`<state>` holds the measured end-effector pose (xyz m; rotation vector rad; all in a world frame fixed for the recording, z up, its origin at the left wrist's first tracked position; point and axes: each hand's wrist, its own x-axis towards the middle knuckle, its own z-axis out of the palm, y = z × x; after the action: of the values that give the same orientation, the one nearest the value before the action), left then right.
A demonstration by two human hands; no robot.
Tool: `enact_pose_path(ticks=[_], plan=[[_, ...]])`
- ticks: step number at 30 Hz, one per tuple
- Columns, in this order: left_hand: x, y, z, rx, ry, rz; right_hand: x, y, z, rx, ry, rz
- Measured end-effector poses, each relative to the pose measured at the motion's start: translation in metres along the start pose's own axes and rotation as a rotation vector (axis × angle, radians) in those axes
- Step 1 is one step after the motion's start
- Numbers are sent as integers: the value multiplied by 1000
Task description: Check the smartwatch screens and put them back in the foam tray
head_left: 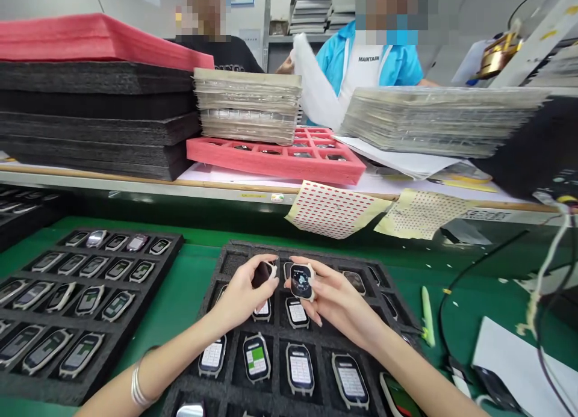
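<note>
Left hand (241, 290) half-hides a dark watch (262, 274); right hand (332, 296) apparently pinches another.

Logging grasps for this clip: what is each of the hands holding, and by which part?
Left hand pinches a dark-screened watch body by its edges. Right hand holds a lit watch body by its side edges, screen facing the camera, above the black foam tray.

Green worktop (189, 284); raised shelf (135, 185) behind
</note>
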<state>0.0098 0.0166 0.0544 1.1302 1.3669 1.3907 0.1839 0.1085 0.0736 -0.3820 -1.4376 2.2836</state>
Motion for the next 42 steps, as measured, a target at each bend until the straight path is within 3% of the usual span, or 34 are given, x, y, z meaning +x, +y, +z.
enact_pose_path(ticks=[6, 18, 42], plan=[[-7, -2, 5, 177, 75, 115, -1, 1, -2, 11, -16, -15], [-12, 0, 5, 349, 55, 180, -2, 0, -4, -38, 3, 6], [-15, -2, 4, 336, 66, 192, -7, 0, 1, -103, 46, -14]])
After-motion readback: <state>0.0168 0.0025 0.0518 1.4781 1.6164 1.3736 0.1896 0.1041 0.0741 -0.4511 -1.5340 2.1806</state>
